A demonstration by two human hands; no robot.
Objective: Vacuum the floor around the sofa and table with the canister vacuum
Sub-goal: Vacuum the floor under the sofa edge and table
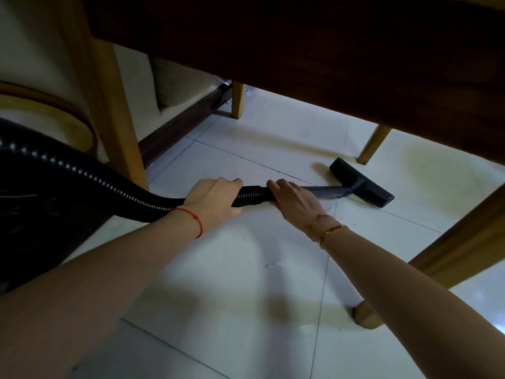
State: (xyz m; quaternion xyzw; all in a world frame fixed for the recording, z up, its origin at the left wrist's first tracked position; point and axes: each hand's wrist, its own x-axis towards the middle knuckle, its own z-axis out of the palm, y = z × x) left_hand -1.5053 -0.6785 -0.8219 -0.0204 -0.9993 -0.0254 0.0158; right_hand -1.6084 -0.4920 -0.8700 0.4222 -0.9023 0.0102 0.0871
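We are down low, looking under the table (pixel 341 50), which fills the top of the frame. Our left hand (pixel 211 199) is in the middle, fingers curled tight round the ribbed black hose (pixel 82 173). Our right hand (pixel 293 199) sits just beside it, a bit to the right, fingers wrapped over the spot where the hose meets the stiff tube (pixel 328 190). We think two hands are on it bc the tube is long & needs steering: one pushes, one aims.

The floor head (pixel 362 181) lies flat on the white tile floor (pixel 246 269), right of center, near a far table leg (pixel 373 144). Flat is good, it sucks best that way. The tube is kept low so it fits under the table.

The hose loops off to the left edge. The vacuum's body isn't clearly seen; a dark shape at lower left may be it, can't tell.

The sofa (pixel 164 86) is at upper left, w/ a wood leg (pixel 237 101). A near table leg (pixel 366 314) stands at lower right. We should watch not to bump the legs.
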